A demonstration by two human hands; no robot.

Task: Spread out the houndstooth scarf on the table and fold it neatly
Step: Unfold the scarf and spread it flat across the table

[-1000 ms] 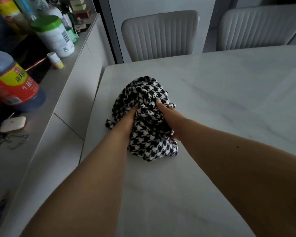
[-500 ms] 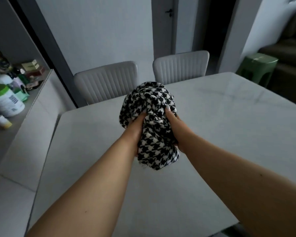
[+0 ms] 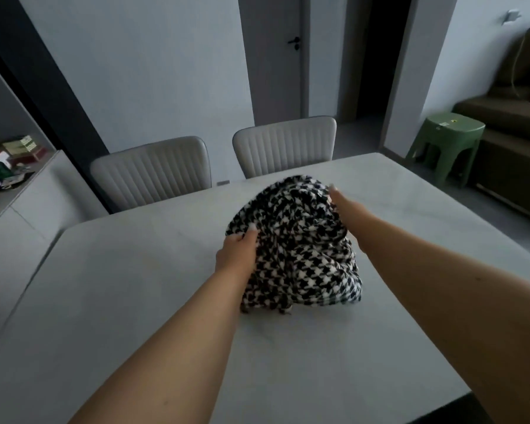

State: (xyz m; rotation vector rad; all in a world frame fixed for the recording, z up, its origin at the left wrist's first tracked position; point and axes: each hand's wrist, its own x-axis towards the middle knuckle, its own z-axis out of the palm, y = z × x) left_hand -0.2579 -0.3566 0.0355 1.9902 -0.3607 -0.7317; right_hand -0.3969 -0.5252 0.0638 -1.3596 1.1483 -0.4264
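Houndstooth scarf (image 3: 300, 249) lying bunched in a heap on the pale tabletop (image 3: 135, 270), left hand (image 3: 236, 255) gripping its near-left folds, right hand (image 3: 341, 206) reaching along its far side, finger state unclear

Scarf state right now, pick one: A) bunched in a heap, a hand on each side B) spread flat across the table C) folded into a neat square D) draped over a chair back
A: the scarf sits in a crumpled mound on the table, with the left hand gripping its near-left side and the right hand on its far-right side.
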